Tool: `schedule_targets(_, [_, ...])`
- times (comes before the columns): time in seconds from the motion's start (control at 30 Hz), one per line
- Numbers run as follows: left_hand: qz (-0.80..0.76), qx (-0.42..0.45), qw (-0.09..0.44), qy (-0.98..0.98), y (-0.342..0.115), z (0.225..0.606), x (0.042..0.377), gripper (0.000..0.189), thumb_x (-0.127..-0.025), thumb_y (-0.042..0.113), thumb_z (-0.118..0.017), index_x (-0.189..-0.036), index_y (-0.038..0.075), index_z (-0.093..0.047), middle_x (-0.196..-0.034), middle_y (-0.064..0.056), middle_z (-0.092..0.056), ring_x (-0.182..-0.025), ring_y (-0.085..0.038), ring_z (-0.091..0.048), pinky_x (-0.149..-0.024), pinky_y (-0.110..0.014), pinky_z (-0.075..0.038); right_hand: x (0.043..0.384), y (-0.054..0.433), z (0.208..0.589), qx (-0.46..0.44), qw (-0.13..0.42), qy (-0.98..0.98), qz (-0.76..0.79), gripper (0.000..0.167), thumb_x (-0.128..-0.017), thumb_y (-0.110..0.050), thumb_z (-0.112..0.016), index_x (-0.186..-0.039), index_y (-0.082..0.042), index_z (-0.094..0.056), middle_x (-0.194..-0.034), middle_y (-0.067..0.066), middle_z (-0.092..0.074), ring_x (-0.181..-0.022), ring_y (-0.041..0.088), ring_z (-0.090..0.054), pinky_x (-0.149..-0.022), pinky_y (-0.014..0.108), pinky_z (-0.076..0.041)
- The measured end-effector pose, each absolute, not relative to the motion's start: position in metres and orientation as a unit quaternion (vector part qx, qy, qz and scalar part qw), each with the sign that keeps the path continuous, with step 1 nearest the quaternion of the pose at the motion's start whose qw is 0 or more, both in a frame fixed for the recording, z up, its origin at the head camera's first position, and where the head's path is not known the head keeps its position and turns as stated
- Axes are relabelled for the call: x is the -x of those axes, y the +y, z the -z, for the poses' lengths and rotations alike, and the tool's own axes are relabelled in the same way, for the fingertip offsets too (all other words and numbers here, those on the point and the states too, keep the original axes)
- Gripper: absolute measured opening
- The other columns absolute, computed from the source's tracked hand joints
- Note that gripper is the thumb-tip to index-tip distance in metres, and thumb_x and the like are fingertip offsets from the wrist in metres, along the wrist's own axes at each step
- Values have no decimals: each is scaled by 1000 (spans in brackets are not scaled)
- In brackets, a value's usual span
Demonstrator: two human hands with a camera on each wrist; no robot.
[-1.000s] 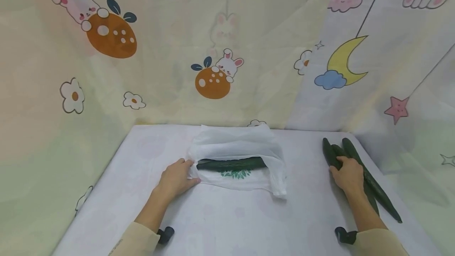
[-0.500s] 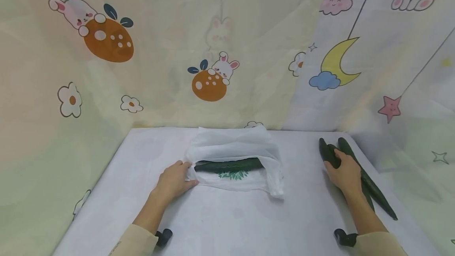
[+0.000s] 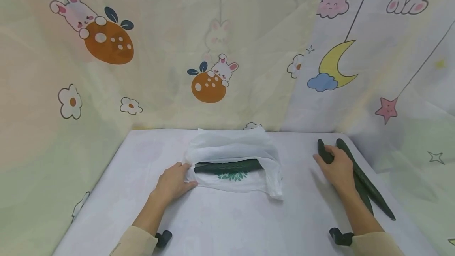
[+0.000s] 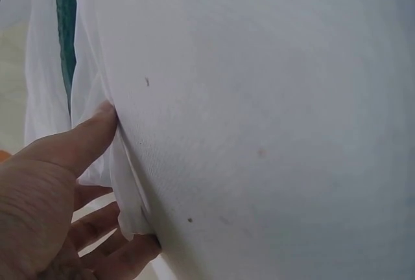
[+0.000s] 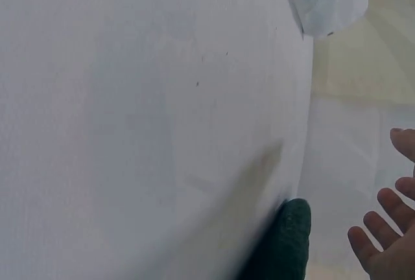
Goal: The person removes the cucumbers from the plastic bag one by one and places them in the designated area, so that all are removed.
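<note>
In the head view, the left hand [image 3: 172, 181] is reaching forward, pinching the left edge of the white bag [image 3: 231, 147]; the bagged cucumber [image 3: 229, 166] is lying in its opening. The right hand [image 3: 338, 172] is leaning over the loose cucumbers [image 3: 373, 189] on the worktop [image 3: 256, 224], thumb and forefinger straddling one tip. In the left wrist view, the bag's edge is running between thumb and fingers. In the right wrist view, the fingers [image 5: 392, 205] are standing spread beside a cucumber.
</note>
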State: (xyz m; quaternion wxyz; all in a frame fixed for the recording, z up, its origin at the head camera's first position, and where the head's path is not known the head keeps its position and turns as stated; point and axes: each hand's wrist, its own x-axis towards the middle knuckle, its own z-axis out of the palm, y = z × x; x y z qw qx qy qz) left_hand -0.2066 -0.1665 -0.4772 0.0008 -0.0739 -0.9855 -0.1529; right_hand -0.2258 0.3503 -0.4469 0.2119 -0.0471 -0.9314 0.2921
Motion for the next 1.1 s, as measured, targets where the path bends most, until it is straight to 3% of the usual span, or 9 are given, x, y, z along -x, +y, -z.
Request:
schedule_targets(0.23, [153, 76, 2, -985, -166, 477, 206, 69, -84, 44, -83, -137, 6, -63, -114, -13, -66, -89, -29, -66, -78, -49, -56, 227, 337, 442, -17, 237, -925, -296, 55, -95, -25, -74, -137, 7, -56, -135, 31, -55, -124, 49, -52, -99, 63, -43])
schedule_targets(0.43, [154, 75, 0, -985, -167, 475, 205, 68, -84, 44, -83, -137, 6, -63, -113, -13, -66, -87, -28, -65, -78, -49, -55, 228, 323, 442, -92, 243, -918, -300, 54, -89, -16, -80, -136, 2, -59, -140, 25, -51, -130, 46, -49, -98, 61, -45])
schedule_targets(1.1, [154, 74, 4, -985, -167, 477, 206, 69, -83, 44, -84, -137, 6, -63, -113, -13, -66, -90, -30, -66, -79, -50, -56, 234, 279, 437, -152, 202, -911, -326, 54, -92, -21, -78, -140, -6, -57, -141, 19, -54, -129, 39, -52, -100, 61, -49])
